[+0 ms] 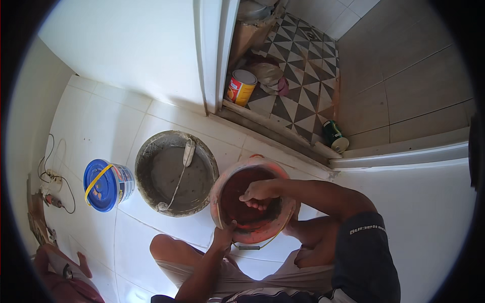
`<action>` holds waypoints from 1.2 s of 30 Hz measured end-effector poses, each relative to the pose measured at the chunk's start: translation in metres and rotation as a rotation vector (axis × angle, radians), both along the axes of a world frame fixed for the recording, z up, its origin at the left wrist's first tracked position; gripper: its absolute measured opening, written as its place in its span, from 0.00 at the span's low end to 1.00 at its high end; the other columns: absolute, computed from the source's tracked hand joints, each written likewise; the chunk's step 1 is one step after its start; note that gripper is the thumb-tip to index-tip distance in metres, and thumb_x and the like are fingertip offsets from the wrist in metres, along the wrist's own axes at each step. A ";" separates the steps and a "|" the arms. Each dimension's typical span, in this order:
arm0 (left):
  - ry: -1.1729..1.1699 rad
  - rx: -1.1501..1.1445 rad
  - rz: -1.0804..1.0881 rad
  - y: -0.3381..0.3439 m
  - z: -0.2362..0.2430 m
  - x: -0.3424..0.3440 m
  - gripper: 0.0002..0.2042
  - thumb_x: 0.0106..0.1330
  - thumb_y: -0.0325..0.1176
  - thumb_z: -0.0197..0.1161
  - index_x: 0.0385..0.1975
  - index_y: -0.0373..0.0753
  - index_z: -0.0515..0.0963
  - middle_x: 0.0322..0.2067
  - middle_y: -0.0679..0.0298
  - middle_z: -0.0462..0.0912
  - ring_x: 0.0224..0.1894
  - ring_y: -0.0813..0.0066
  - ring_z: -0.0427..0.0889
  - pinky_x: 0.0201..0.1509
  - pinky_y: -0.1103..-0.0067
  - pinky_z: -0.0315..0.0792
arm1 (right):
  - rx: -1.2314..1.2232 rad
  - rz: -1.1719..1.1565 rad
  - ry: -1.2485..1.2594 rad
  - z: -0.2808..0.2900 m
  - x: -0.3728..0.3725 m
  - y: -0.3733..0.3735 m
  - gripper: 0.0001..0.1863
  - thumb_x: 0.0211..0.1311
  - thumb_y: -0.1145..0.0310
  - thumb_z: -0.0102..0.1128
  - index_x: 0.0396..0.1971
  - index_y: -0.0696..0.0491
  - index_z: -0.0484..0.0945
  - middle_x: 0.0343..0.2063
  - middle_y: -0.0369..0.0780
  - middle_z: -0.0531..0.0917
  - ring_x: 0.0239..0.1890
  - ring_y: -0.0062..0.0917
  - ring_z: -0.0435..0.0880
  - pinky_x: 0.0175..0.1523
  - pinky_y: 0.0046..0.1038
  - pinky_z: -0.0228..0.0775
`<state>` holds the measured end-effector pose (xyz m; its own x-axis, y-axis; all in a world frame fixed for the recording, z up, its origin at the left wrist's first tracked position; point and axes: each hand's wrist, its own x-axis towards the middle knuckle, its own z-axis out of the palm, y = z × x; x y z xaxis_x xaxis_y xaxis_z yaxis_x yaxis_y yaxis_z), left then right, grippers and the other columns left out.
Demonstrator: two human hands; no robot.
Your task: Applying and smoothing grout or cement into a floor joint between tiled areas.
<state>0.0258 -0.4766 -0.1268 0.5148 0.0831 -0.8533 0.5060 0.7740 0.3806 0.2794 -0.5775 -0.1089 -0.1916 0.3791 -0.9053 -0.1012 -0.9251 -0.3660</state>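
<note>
Between my bent legs stands a worn reddish bucket (218, 194), its wire handle (248, 247) hanging down on the near side. My left hand (226, 236) grips the near left part of its rim, thumb over the edge. Inside the mouth is my right hand (260, 194), fingers curled over reddish-brown contents. Whatever those fingers hold, if anything, is hidden. Just left of the bucket sits a round dark tub (143, 189) with grey, cement-like material in it. A thin rod or wire with a pale grip (189, 153) lies across that tub.
A bucket with a blue lid (101, 189) and yellow handle stands further left, near a red corded power tool (53, 201). Another person's leg (53, 257) shows at lower left. Beyond the raised doorway sill (273, 129) are a yellow-red can (241, 91) and a green can (333, 134).
</note>
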 end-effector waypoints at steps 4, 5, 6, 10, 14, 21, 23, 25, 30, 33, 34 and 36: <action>-0.067 -0.038 0.036 -0.001 -0.004 0.002 0.25 0.72 0.32 0.64 0.65 0.32 0.66 0.54 0.55 0.79 0.47 0.64 0.85 0.47 0.71 0.85 | -0.015 -0.130 0.227 -0.007 0.013 -0.010 0.25 0.77 0.48 0.51 0.41 0.57 0.83 0.33 0.44 0.88 0.31 0.30 0.90 0.34 0.28 0.82; -0.042 -0.035 0.028 0.000 -0.005 0.002 0.25 0.72 0.32 0.64 0.65 0.32 0.66 0.54 0.55 0.79 0.47 0.64 0.85 0.47 0.71 0.85 | -0.051 -0.122 0.202 -0.023 0.011 -0.013 0.25 0.77 0.48 0.51 0.41 0.57 0.83 0.33 0.44 0.88 0.31 0.30 0.90 0.34 0.28 0.82; -0.032 -0.029 -0.008 0.001 -0.006 0.003 0.25 0.73 0.31 0.63 0.66 0.32 0.65 0.54 0.55 0.79 0.50 0.63 0.84 0.50 0.69 0.84 | -0.015 -0.109 0.074 -0.044 0.008 -0.016 0.24 0.78 0.50 0.51 0.42 0.58 0.83 0.33 0.45 0.88 0.31 0.31 0.90 0.34 0.29 0.82; -0.043 0.002 -0.052 0.003 -0.004 0.006 0.23 0.74 0.31 0.60 0.66 0.33 0.65 0.55 0.56 0.78 0.54 0.64 0.82 0.57 0.68 0.80 | 0.526 0.355 -0.661 -0.128 -0.010 -0.017 0.21 0.78 0.55 0.50 0.39 0.59 0.82 0.33 0.44 0.87 0.32 0.32 0.89 0.37 0.33 0.83; -0.041 0.012 -0.118 0.007 0.007 0.011 0.28 0.74 0.34 0.60 0.70 0.35 0.61 0.61 0.58 0.75 0.58 0.67 0.79 0.62 0.68 0.76 | -0.006 -0.047 0.148 -0.121 0.003 0.003 0.20 0.77 0.57 0.50 0.36 0.60 0.81 0.32 0.44 0.86 0.32 0.32 0.88 0.39 0.33 0.83; 0.107 0.023 -0.225 0.010 0.026 0.024 0.28 0.75 0.38 0.61 0.69 0.33 0.63 0.60 0.55 0.76 0.59 0.65 0.78 0.63 0.67 0.75 | 0.113 -0.537 0.450 0.045 0.095 0.013 0.19 0.77 0.58 0.50 0.38 0.60 0.80 0.33 0.44 0.86 0.34 0.33 0.88 0.42 0.34 0.84; -0.026 -0.003 -0.133 0.010 0.027 0.026 0.30 0.74 0.40 0.62 0.70 0.33 0.63 0.61 0.55 0.76 0.60 0.65 0.78 0.64 0.68 0.73 | 0.270 -0.712 0.437 0.061 0.130 0.022 0.20 0.77 0.57 0.49 0.40 0.60 0.80 0.38 0.46 0.87 0.39 0.33 0.89 0.49 0.35 0.83; -0.008 0.027 -0.159 0.010 0.026 0.026 0.30 0.74 0.41 0.62 0.70 0.33 0.63 0.61 0.55 0.77 0.60 0.65 0.78 0.64 0.68 0.73 | 0.344 -0.822 0.286 0.057 0.163 0.042 0.20 0.77 0.57 0.49 0.43 0.61 0.80 0.41 0.47 0.86 0.43 0.33 0.88 0.54 0.35 0.81; 0.006 0.058 -0.235 0.011 0.021 0.023 0.30 0.74 0.42 0.63 0.69 0.31 0.64 0.60 0.55 0.78 0.60 0.65 0.78 0.65 0.68 0.73 | 0.415 -0.662 -0.388 -0.003 0.209 0.112 0.21 0.77 0.56 0.49 0.45 0.60 0.81 0.40 0.45 0.86 0.43 0.30 0.87 0.52 0.32 0.79; 0.109 0.096 -0.286 0.012 0.024 0.022 0.30 0.74 0.42 0.62 0.69 0.31 0.64 0.60 0.55 0.77 0.60 0.65 0.78 0.65 0.68 0.73 | 0.403 -0.376 -0.702 -0.011 0.208 0.095 0.22 0.77 0.55 0.50 0.47 0.61 0.81 0.43 0.44 0.86 0.48 0.28 0.85 0.56 0.32 0.77; 0.099 0.085 -0.281 0.012 0.026 0.022 0.29 0.75 0.40 0.61 0.70 0.32 0.63 0.60 0.56 0.77 0.60 0.66 0.77 0.65 0.68 0.72 | 0.353 -0.292 -0.788 -0.005 0.205 0.079 0.22 0.78 0.56 0.51 0.49 0.62 0.80 0.47 0.44 0.86 0.53 0.27 0.84 0.60 0.32 0.76; 0.073 0.064 -0.264 0.010 0.029 0.025 0.28 0.76 0.39 0.59 0.70 0.32 0.62 0.60 0.57 0.76 0.60 0.68 0.77 0.66 0.69 0.71 | 0.382 -0.738 -0.536 0.016 0.181 0.044 0.20 0.78 0.58 0.51 0.47 0.61 0.82 0.43 0.41 0.87 0.46 0.25 0.86 0.55 0.30 0.78</action>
<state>0.0510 -0.4662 -0.0980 0.4633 0.0090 -0.8862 0.7149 0.5872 0.3797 0.4604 -0.5331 -0.0927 0.6098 0.5230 -0.5955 -0.3394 -0.5067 -0.7925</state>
